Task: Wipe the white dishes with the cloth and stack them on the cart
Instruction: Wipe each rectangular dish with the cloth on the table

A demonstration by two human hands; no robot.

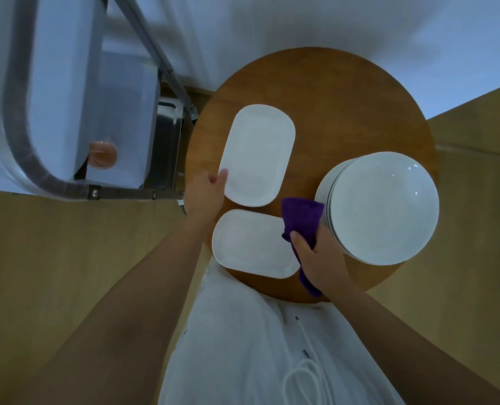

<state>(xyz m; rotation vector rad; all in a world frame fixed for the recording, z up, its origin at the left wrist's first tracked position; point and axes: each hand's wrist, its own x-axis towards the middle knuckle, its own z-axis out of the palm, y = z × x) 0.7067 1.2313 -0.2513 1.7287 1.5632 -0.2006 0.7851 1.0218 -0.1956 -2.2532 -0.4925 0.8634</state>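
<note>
The person's left hand (206,190) grips the near left rim of a white rounded-rectangular ceramic platter (257,154), thumb on top of the edge; the other fingers go under the rim and are hidden. Whether the platter sits flat on the round brown wooden table (330,92) or is lifted off it is hard to tell. The right hand (318,258) is closed around a bunched purple cloth (301,220), with the thumb pressed across the fabric; one end of the cloth sticks up above the fist and a tail hangs out below the palm, covering a little of the table edge.

A second white rounded-rectangular platter (251,244) lies flat on the near side of the table, its right corner tucked behind the cloth and hand. To the right stands a stack of round white plates (386,206); only the top plate shows fully, the rest are thin rims on the left side, too close to count.

At the left, the metal cart (21,112) is blurred and cut off by the frame; a grey steel shelf (167,141) shows lower down. A small orange-brown round object (102,154) there is too smeared to identify. No writing or labels are readable anywhere.
</note>
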